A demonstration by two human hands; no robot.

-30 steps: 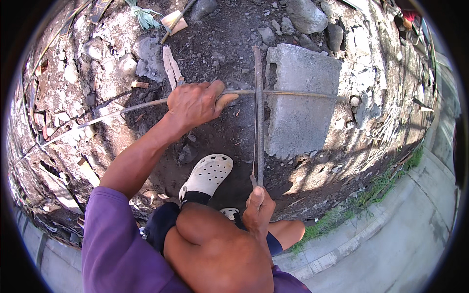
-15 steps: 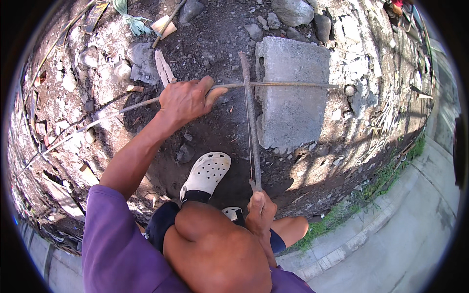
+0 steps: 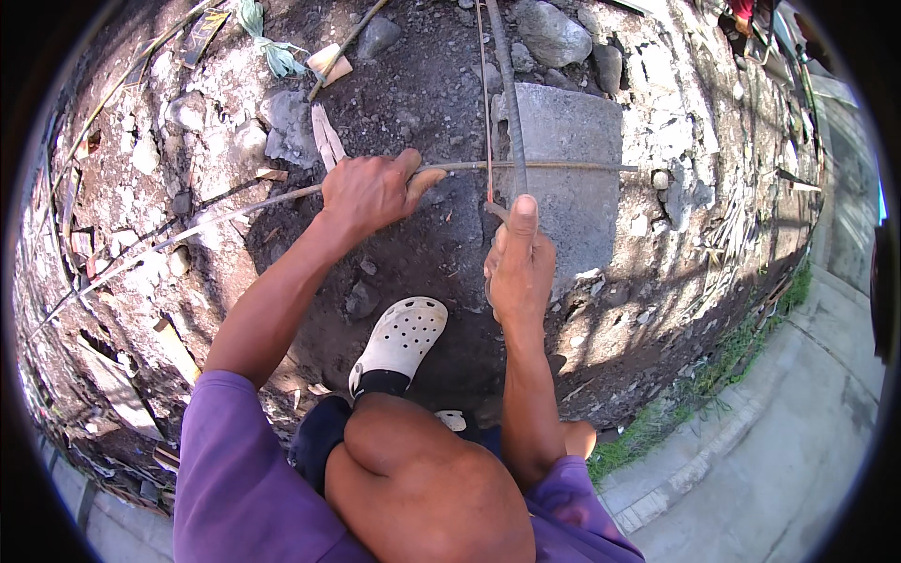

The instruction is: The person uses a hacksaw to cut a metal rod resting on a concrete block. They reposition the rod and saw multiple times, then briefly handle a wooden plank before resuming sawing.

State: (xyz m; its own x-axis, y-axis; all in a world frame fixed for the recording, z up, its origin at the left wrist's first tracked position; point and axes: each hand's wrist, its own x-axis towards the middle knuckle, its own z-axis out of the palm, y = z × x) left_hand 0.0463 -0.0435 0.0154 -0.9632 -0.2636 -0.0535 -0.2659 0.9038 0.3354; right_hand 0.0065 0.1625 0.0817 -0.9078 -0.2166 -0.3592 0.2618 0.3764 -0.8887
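Note:
My left hand point(image 3: 371, 190) grips a long thin steel rod point(image 3: 563, 167) that lies across the ground and over a grey concrete block point(image 3: 568, 202). My right hand point(image 3: 518, 267) is closed around the near end of a thicker ribbed steel bar point(image 3: 507, 84), thumb stretched up along it. That bar points away from me and crosses the thin rod over the block's left edge. A thin wire point(image 3: 486, 103) runs beside the bar. My foot in a white perforated clog point(image 3: 402, 340) stands on dark soil below the hands, and my bent knee point(image 3: 422, 479) fills the lower middle.
Rubble, stones point(image 3: 549, 33) and broken concrete pieces cover the ground all around. A wooden strip point(image 3: 327, 136) lies by my left hand. A paved kerb point(image 3: 694, 469) with a grass edge point(image 3: 732, 366) runs along the lower right.
My right hand has moved forward from near my knee up to the block, pushing the thick bar farther away. My left hand has stayed on the thin rod.

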